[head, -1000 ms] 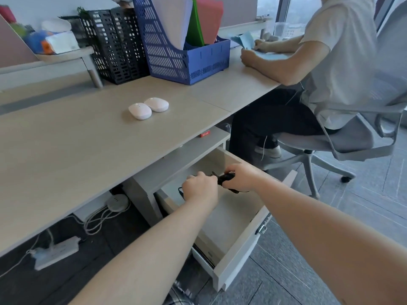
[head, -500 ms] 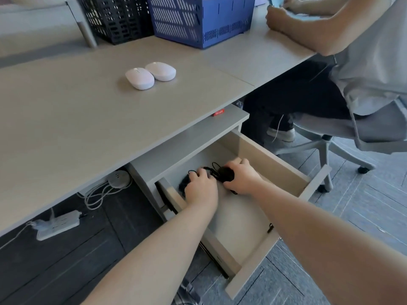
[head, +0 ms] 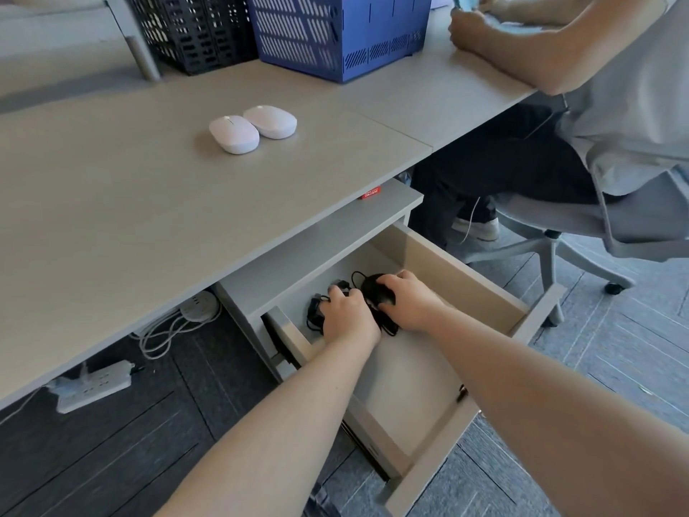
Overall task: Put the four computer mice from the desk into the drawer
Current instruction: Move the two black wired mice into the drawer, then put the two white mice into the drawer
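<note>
Two white wireless mice lie side by side on the desk (head: 112,203), the left white mouse (head: 234,134) touching the right white mouse (head: 270,121). Below the desk the drawer (head: 440,263) is pulled out. Both my hands are inside its back part. My right hand (head: 410,304) rests on a black wired mouse (head: 374,289), fingers curled over it. My left hand (head: 348,319) covers a second black wired mouse (head: 317,311), of which only an edge and cable loops show.
A blue file basket (head: 335,35) and a black mesh basket (head: 194,31) stand at the back of the desk. Another person sits on a grey office chair (head: 596,233) at the right. A power strip (head: 93,386) and white cables (head: 167,330) lie on the floor under the desk.
Both hands have gone down with the black mice from above the drawer to its floor at the back. The view has tilted down and moved closer.
</note>
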A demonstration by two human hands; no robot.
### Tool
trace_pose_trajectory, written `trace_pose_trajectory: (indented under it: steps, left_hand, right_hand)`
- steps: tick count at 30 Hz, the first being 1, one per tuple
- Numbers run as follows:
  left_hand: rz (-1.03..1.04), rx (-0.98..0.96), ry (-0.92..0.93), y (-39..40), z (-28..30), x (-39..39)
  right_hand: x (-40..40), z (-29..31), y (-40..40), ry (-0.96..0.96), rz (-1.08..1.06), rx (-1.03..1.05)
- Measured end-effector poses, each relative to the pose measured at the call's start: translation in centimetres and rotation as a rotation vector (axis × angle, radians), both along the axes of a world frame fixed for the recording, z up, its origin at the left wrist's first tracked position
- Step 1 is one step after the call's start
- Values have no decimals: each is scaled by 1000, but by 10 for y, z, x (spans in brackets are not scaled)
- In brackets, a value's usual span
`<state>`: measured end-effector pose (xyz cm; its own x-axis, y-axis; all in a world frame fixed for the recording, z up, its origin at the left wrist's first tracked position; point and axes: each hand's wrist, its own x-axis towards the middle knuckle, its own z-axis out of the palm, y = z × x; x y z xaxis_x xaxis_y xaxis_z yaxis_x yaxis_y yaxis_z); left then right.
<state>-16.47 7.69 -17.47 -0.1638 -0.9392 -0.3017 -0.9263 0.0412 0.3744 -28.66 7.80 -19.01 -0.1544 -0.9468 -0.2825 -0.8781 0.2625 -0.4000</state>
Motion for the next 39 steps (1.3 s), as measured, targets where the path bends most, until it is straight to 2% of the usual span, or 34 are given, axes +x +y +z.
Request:
trace_pose_trajectory:
  steps: [7, 13, 21, 24, 29, 33, 39]
  left_hand:
    - [-108, 0, -157, 5, 12, 12]
    - [-154, -104, -252, 2, 57, 17]
    - [-145, -358, -49, -16, 154, 28]
    - [-90, -449, 18, -32, 172, 41]
    - [42, -572, 125, -71, 170, 68]
    - [74, -679, 59, -104, 153, 88]
    - [196, -653, 171, -162, 137, 106]
  right_hand:
    - [-3, 25, 5, 43, 3, 11]
    - [6, 81, 7, 27, 15, -145]
    - [26, 150, -6, 69, -60, -492]
    - [35, 165, -19, 74, -42, -535]
    - [52, 170, -56, 138, -2, -528]
    - [69, 167, -93, 157, -7, -474]
    - [82, 160, -147, 203, -25, -455]
